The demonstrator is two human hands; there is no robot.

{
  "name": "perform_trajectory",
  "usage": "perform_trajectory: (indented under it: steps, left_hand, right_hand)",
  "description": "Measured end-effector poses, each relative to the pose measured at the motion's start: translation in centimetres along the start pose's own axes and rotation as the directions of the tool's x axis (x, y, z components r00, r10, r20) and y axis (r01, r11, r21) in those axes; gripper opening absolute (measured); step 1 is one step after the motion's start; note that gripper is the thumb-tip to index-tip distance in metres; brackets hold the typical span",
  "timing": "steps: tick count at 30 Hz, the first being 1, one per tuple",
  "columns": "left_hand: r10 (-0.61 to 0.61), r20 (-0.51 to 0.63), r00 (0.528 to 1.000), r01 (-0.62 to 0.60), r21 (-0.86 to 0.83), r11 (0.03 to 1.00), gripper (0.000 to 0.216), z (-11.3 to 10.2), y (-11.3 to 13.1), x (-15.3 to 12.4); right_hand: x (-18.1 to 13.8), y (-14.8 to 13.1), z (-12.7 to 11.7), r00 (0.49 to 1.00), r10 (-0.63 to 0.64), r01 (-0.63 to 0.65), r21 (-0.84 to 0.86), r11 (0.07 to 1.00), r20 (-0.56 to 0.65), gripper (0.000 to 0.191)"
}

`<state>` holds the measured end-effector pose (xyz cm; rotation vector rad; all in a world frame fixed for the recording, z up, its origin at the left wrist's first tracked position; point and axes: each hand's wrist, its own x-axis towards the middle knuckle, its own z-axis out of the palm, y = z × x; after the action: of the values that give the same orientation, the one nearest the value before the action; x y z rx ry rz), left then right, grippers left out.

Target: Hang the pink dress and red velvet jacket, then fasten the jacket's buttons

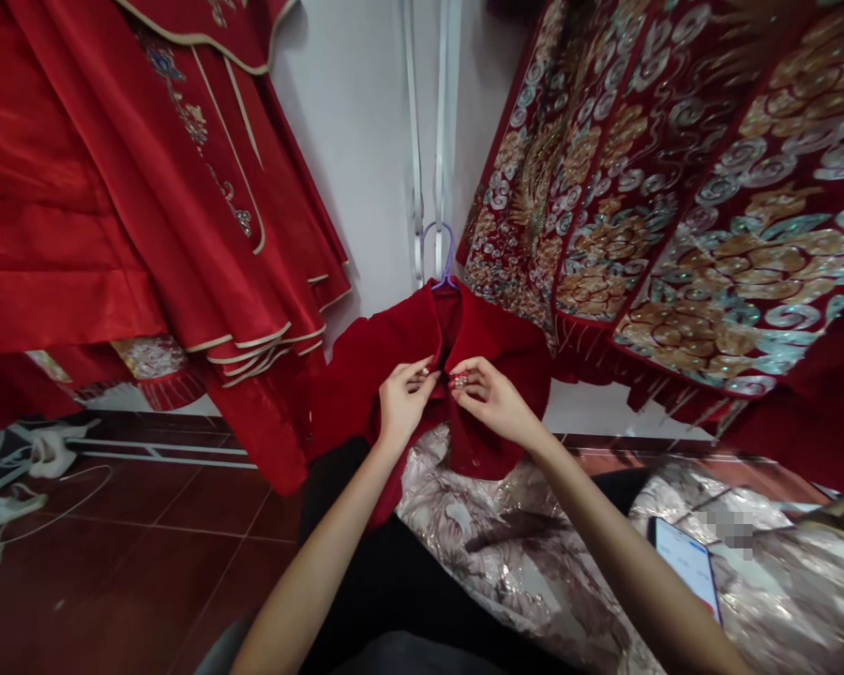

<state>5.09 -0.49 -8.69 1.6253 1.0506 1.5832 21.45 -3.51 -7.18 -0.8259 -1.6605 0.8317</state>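
Note:
A dark red jacket [376, 352] with a collar hangs in front of me on a purple hanger [447, 253]. Just below its collar, my left hand [404, 398] pinches the left front edge of the jacket between thumb and fingers. Opposite it, my right hand [490, 398] grips the other front edge in the same way. A narrow gap separates the two hands, with the jacket's opening between them. Any button or fastener at the fingertips is too small to make out. The jacket's lower part lies over a shiny floral cloth [464, 525] on my lap.
Red garments with pale trim [253, 216] hang at left. Heavily embroidered red garments [647, 216] hang at right. White metal rails [429, 122] stand behind the hanger. A lit phone [687, 567] rests on the floral cloth. White cables [0, 525] lie on the tiled floor [147, 581].

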Motion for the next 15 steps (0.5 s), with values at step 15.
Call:
perform_trajectory:
  steps: [15]
  left_hand:
    - [-0.150, 0.032, 0.988, 0.153, -0.279, 0.948, 0.023, -0.2, 2.1, -1.1]
  right_hand:
    - [0.6, -2.2, 0.9, 0.968, -0.243, 0.210, -0.319, 0.924, -0.068, 0.021]
